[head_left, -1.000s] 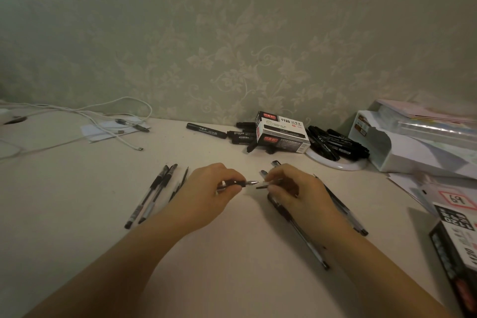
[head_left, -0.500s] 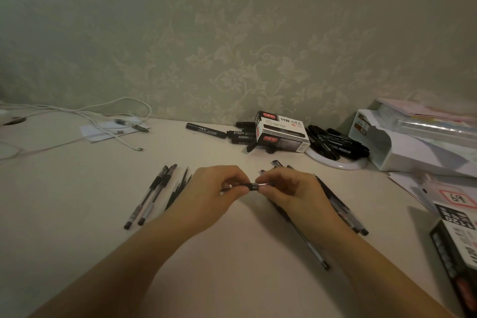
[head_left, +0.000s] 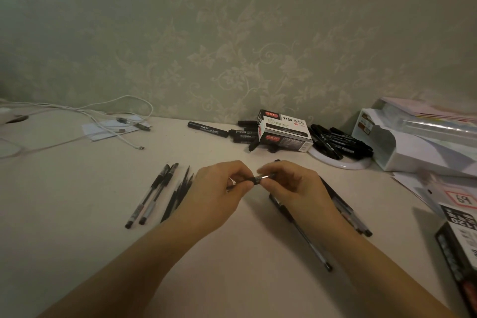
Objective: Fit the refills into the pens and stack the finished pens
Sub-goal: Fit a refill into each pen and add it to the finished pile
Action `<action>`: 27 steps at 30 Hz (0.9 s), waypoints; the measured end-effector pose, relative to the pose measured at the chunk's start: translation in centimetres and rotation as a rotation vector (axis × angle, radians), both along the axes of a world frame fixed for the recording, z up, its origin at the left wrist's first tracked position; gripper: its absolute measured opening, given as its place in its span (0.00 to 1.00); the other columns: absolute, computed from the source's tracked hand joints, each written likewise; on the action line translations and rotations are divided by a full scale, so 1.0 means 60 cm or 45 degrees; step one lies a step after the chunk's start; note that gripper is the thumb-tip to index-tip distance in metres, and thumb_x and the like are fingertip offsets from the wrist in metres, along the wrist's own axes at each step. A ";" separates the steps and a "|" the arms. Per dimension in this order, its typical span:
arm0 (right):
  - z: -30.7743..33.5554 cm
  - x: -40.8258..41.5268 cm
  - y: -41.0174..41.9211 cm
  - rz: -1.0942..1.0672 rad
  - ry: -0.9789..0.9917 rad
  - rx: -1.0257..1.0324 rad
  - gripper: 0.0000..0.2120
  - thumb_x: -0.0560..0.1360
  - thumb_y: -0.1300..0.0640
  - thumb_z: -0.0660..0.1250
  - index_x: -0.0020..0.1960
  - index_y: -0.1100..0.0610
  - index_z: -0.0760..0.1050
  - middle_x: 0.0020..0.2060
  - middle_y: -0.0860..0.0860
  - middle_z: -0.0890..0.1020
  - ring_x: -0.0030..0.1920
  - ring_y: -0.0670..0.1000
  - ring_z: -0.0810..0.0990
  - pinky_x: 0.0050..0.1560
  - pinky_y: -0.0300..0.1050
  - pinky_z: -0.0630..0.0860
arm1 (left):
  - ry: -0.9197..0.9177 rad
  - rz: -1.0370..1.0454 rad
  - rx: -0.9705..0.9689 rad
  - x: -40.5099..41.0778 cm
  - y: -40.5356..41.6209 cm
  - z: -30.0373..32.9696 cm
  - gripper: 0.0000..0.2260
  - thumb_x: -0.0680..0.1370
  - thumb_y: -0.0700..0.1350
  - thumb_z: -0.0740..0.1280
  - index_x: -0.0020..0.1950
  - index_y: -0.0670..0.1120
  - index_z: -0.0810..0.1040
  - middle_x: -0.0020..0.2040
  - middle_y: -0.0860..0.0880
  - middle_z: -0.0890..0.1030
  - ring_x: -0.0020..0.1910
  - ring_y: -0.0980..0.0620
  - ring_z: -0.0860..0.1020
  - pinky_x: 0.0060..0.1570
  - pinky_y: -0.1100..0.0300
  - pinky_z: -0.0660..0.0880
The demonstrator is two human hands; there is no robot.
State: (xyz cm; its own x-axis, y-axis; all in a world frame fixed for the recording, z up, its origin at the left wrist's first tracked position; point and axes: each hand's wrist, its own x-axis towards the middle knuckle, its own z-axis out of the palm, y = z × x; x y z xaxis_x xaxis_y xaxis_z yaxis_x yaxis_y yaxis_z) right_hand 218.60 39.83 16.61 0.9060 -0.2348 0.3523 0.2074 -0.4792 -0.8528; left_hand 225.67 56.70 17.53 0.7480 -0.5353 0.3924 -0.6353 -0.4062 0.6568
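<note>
My left hand (head_left: 222,188) and my right hand (head_left: 294,186) meet above the middle of the table, both pinching one pen (head_left: 259,178). A short dark and silver stretch of it shows between the fingertips; the rest is hidden by my fingers. Two finished pens (head_left: 152,196) lie side by side to the left, with a bundle of thin dark refills (head_left: 180,191) next to them. More pens (head_left: 304,237) lie on the table under and beside my right forearm.
At the back stand a marker box (head_left: 284,131), loose black markers (head_left: 207,129) and a white plate (head_left: 343,162) piled with markers. White cables (head_left: 103,124) trail at the back left. A white organiser (head_left: 413,144), papers and a dark box (head_left: 459,248) crowd the right edge.
My hands have closed together: the right fingers slid onto the pen tip held by the left, and the gap between the two parts is gone. Both hands rose slightly.
</note>
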 end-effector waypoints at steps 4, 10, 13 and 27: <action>-0.003 -0.001 0.004 -0.189 -0.066 -0.009 0.15 0.75 0.52 0.72 0.61 0.43 0.75 0.47 0.41 0.83 0.48 0.42 0.81 0.48 0.35 0.79 | -0.089 0.334 -0.045 0.024 0.027 0.017 0.01 0.76 0.48 0.69 0.45 0.54 0.79 0.42 0.53 0.75 0.37 0.58 0.74 0.41 0.61 0.73; -0.008 -0.006 -0.010 -0.318 -0.004 -0.125 0.08 0.76 0.54 0.70 0.56 0.47 0.80 0.44 0.40 0.83 0.47 0.34 0.78 0.42 0.23 0.72 | 0.076 0.901 0.258 0.121 0.138 0.022 0.06 0.76 0.49 0.68 0.49 0.48 0.80 0.45 0.46 0.82 0.42 0.46 0.77 0.43 0.58 0.70; -0.008 -0.006 -0.013 -0.363 0.017 -0.213 0.08 0.76 0.54 0.70 0.55 0.47 0.80 0.44 0.40 0.83 0.46 0.33 0.78 0.42 0.23 0.72 | 0.170 0.940 0.382 0.138 0.160 0.004 0.06 0.76 0.46 0.69 0.44 0.44 0.80 0.43 0.42 0.81 0.43 0.43 0.76 0.42 0.58 0.68; 0.011 -0.020 0.008 -0.448 0.477 -1.042 0.12 0.74 0.40 0.68 0.44 0.49 0.79 0.40 0.44 0.78 0.41 0.45 0.77 0.40 0.41 0.72 | 0.022 0.862 0.474 0.131 0.140 0.002 0.10 0.77 0.51 0.66 0.51 0.46 0.78 0.45 0.46 0.78 0.42 0.48 0.76 0.42 0.56 0.71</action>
State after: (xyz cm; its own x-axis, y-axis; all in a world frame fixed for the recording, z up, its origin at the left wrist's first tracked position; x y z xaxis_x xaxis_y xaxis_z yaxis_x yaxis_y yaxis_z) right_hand 217.41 40.29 17.29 0.9176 -0.3246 0.2296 -0.2793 -0.9372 -0.2089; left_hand 233.55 65.08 17.67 0.9638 -0.0530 0.2613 -0.1602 -0.8985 0.4087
